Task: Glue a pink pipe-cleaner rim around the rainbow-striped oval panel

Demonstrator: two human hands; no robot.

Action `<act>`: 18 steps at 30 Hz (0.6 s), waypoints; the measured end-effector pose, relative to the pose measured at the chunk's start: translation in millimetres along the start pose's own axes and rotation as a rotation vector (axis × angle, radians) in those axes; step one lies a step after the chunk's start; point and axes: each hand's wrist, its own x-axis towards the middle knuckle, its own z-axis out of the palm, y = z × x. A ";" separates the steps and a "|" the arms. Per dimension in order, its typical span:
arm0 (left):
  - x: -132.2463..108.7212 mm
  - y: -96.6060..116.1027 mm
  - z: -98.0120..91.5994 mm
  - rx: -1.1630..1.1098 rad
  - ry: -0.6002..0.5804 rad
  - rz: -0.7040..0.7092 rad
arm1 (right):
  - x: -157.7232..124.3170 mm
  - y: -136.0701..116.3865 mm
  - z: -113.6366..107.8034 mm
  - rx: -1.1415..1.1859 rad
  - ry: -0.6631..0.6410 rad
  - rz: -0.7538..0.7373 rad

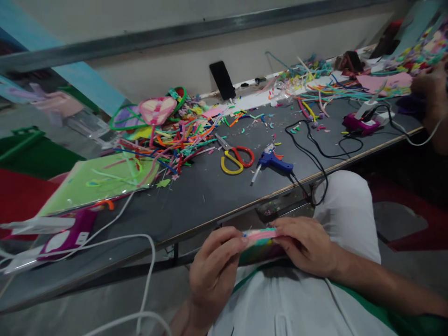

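Dark grey tabletop [191,200] runs slantwise from lower left to upper right, before a pale wall [168,86] crossed by a metal rail [147,35]. A black phone [222,80] leans at the wall, and a tangle of bright fuzzy stems [189,133] spreads along that far side, with snipped bits scattered about. Nearer the front edge lie scissors [229,149] with one red and one yellow handle, and just beside them a blue glue gun [276,163]. A green sheet packet [77,186] sits at the left end; at the far right, a co-worker's hand [432,84] shows. Both of the person's hands are off the table, held low before the body. Between them, above the lap, is a small pink strip [259,235] with teal along its upper edge. The left hand [217,263], raised from the wrist, pinches one end in a narrow grip; the right hand [306,245], back upward and fingers bent, grips the other end, its forearm reaching in from the right.
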 end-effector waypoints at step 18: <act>-1.7 -4.4 6.5 0.002 -0.006 -0.133 | -2.1 2.2 4.4 -0.047 -0.022 -0.029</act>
